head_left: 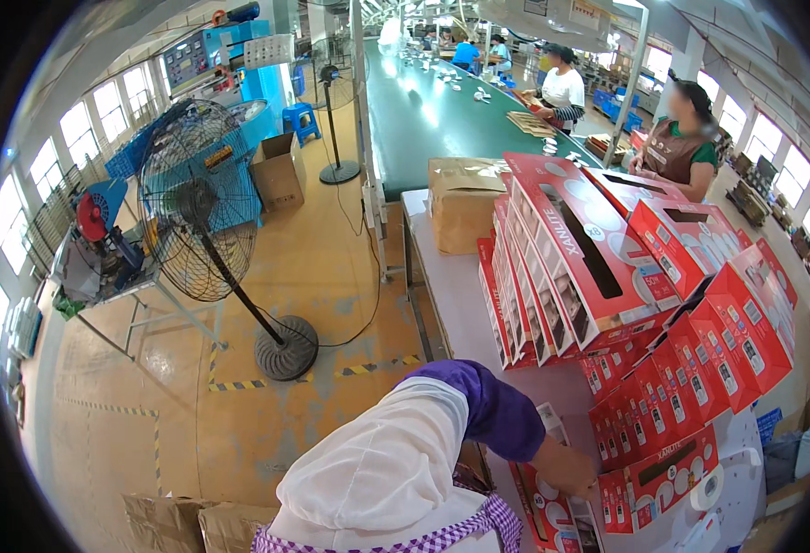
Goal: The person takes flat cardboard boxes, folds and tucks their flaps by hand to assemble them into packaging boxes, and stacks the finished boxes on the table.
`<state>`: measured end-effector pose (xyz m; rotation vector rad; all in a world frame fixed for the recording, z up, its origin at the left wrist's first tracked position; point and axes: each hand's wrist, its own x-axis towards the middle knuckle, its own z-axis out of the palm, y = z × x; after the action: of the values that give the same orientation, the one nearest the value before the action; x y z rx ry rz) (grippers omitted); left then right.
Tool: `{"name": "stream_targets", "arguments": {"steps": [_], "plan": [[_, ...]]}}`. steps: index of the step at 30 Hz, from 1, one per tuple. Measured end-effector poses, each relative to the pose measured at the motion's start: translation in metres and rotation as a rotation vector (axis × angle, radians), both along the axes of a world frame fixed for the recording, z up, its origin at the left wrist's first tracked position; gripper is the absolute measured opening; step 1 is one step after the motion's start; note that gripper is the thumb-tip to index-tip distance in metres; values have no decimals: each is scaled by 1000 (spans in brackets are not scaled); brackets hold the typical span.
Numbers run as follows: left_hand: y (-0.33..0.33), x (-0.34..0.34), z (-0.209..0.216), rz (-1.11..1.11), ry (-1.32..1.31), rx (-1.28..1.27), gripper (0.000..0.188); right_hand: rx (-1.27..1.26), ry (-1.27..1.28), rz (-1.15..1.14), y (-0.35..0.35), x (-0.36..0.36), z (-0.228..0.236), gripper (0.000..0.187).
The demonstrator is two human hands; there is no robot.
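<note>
My left arm, in a white upper sleeve and a purple sleeve cover, bends across the lower middle to the table. At its end my left hand (566,468) is at the left side of a small red carton (658,484) with a dark slot and printed round lamps; its fingertips are not clear. Below the hand lies another red printed carton (539,507), partly hidden. A leaning row of open red cartons (649,405) stands just beyond, and a tall pile of red cartons (571,249) rises behind it. My right hand is out of view.
A brown cardboard box (465,203) stands on the table by a long green conveyor belt (433,111). Two co-workers, one in a white top (562,88), one in a brown apron (677,152), are beyond the cartons. A black floor fan (198,203) stands left.
</note>
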<state>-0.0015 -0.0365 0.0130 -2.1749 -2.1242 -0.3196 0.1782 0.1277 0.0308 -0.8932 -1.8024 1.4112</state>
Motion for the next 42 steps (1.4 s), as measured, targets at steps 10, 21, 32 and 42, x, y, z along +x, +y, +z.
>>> {"name": "stream_targets", "arguments": {"steps": [10, 21, 32, 42], "plan": [[-5, -1, -3, -37, 125, 86, 27, -107, 74, 22, -6, -20, 17, 45], [21, 20, -13, 88, 236, 146, 86, -215, 138, 87, -12, -46, 42, 49], [37, 76, -82, 87, 68, 306, 85, -336, 207, 131, -12, -70, 58, 54], [57, 25, 51, 170, -264, 141, 78, -437, 287, 140, 1, -88, 76, 58]]}}
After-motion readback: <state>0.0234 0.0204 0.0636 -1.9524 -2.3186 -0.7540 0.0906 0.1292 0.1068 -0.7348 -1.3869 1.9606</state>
